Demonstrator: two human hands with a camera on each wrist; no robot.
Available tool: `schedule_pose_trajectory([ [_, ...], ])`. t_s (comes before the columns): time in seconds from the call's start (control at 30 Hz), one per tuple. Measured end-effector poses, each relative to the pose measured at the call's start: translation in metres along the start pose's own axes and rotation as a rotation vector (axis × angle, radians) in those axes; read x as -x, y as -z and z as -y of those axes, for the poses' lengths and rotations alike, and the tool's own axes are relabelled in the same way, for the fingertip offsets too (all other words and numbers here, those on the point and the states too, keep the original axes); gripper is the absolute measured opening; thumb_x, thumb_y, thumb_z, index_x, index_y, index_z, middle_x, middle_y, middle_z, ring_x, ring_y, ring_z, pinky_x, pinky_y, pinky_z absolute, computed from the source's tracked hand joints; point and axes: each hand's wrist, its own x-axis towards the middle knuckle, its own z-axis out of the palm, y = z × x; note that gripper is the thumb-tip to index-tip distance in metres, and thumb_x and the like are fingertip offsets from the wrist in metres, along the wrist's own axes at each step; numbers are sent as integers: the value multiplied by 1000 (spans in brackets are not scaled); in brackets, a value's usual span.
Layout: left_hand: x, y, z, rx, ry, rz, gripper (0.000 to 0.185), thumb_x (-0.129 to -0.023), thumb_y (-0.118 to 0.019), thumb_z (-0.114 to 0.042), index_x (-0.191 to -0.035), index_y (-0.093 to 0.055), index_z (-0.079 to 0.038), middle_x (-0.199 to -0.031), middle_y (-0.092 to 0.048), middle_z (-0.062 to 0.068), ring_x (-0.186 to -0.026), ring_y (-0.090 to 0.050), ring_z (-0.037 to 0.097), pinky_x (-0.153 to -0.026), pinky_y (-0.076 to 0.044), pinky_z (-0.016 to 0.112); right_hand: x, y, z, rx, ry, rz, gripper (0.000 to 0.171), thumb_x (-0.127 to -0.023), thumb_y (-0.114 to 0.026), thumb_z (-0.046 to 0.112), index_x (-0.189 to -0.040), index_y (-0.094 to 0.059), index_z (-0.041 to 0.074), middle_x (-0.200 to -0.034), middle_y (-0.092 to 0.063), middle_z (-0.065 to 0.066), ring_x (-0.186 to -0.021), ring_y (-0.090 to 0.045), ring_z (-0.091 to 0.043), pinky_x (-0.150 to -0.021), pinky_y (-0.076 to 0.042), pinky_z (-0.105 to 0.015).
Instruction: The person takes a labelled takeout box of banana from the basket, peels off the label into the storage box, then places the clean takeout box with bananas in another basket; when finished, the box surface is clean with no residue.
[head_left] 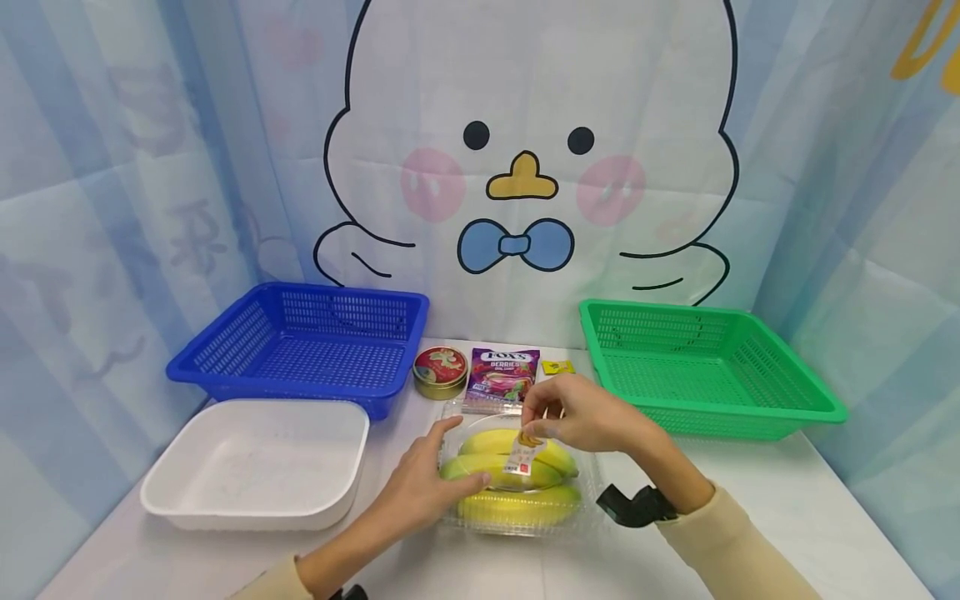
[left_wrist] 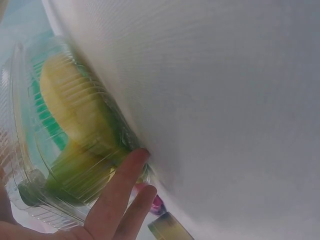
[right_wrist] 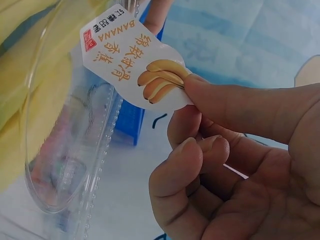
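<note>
My left hand (head_left: 420,487) lay flat steadying the banana box (head_left: 517,479); my right hand (head_left: 588,414) pinched its label (head_left: 522,457), probably best peeled slowly.

clamshell box (head_left: 525,508): clear glossy ribbed plastic | banana label (right_wrist: 135,65): smooth glossy paper | blue basket (head_left: 300,346) and green basket (head_left: 705,367): perforated shiny plastic | white tray (head_left: 255,462): matt foam-like | round tin (head_left: 440,372): glossy metal | candy bag (head_left: 501,379): shiny foil | bench (head_left: 787,508): smooth matt white | backdrop (head_left: 112,208): creased cloth

Sticker (right_wrist: 134,60) on clear banana box (head_left: 517,479) reading "BANANA" beside Chinese characters. Purple candy bag (head_left: 501,379), at box's 12 o'clock, showing "FOX'S BERRIES". Red tin's (head_left: 440,372) print unreadable.
</note>
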Motion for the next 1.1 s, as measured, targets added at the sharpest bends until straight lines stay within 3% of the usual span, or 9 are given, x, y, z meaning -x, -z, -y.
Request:
schedule_pose_trajectory([
  [0.4,1,0,0,-10,-11,-6,91,-83,-88,-47,-159,-45,-22,-150,-57,25,-138,-55,45,-112,-46,70,1,1,0,-2,1,2,10,-100,-73,12,-90,-70,11,-85,-71,0,-76,-60,-15,-67,-53,-25],
  [0.7,1,0,0,-3,-12,-5,91,-83,-87,-47,-159,-45,-21,-149,-57,24,-139,-55,44,-113,-46,70,2,2,-1,-16,-2,3,9,-100,-72,12,-91,-70,10,-87,-71,-1,-80,-63,-23,-68,-54,-25],
  [1.1,1,0,0,-8,-19,-10,90,-83,-87,-46,-159,-45,-20,-148,-57,25,-138,-56,44,-112,-46,70,2,3,-1,-14,-7,-4,9,-100,-73,11,-91,-70,10,-89,-71,-1,-79,-60,-15,-69,-54,-26],
])
